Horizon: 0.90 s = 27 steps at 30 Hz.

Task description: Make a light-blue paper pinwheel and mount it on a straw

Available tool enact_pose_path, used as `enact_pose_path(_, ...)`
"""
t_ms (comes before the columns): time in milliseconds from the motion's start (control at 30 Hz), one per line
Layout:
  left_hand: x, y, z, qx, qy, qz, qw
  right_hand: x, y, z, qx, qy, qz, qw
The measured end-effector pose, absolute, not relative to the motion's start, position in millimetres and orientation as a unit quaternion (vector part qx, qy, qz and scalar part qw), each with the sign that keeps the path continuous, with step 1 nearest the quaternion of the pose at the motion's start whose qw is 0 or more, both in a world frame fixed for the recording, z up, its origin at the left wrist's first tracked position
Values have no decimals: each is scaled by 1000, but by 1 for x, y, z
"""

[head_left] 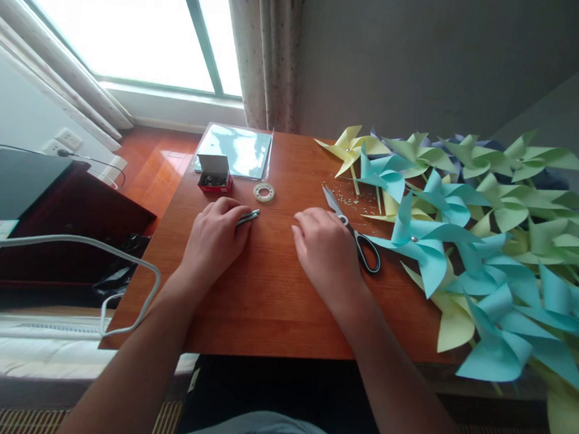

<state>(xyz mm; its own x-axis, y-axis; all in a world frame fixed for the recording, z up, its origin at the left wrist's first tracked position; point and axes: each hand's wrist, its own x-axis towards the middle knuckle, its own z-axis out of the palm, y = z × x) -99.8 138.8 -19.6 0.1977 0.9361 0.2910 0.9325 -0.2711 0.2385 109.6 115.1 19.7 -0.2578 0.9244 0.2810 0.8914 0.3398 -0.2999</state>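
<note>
My left hand is closed over the wooden table, just in front of a small red box. A short, slim silver tool pokes out past its thumb; the rest of it is hidden, so its kind does not show. My right hand rests palm down on the table with its fingers loosely apart, and nothing shows in it. Scissors with black and grey handles lie right beside that hand, blades pointing away from me. A roll of clear tape lies between and beyond the two hands.
An open red box holds small dark items. Behind it lie pale blue sheets in a clear sleeve. Many paper pinwheels in blue, green and yellow cover the right side. Tiny bits lie scattered near the scissors. A white tube crosses the table's left edge.
</note>
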Motion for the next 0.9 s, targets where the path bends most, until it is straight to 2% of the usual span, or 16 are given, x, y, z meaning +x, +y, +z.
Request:
enact_pose_path(100,-101,138,-20,774,602,196,5,82,165,30,-525,-833,43,168)
enact_pose_path(167,-101,138,-20,774,601,202,8,66,203,30,-548,-817,90,154)
enact_pose_path(300,-101,138,-21,772,598,213,12,48,263,18,-570,-795,123,167)
enact_pose_path(467,-99,136,-19,766,599,232,27,47,294,6,-603,-758,177,174)
enact_pose_path(600,-95,138,5,757,600,255,20,45,313,8,-632,-714,243,177)
enact_pose_path(767,-103,186,52,694,670,262,-18,36,337,9,-654,-643,358,176)
enact_pose_path(900,-128,254,57,645,714,265,69,32,344,8,-659,-605,409,177)
